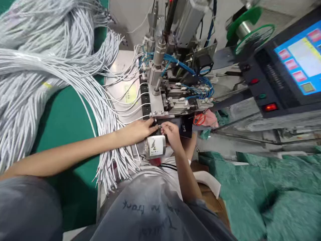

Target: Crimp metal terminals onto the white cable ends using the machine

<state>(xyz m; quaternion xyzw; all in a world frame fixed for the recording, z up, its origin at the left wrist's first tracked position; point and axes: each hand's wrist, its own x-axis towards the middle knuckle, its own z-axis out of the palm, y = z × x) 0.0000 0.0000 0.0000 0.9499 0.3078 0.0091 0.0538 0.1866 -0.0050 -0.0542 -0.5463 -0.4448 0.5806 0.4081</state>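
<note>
Flanking the machine are white cables and a control panel.

A green tabletop is filling the left side, and a dark shadow is lying near its near right corner. Along the far part of its right edge, a plain grey floor is showing. Well apart from this edge, to the right, crumpled green sheets are lying in folds, and a long grey bar is stretching just beyond them.
</note>
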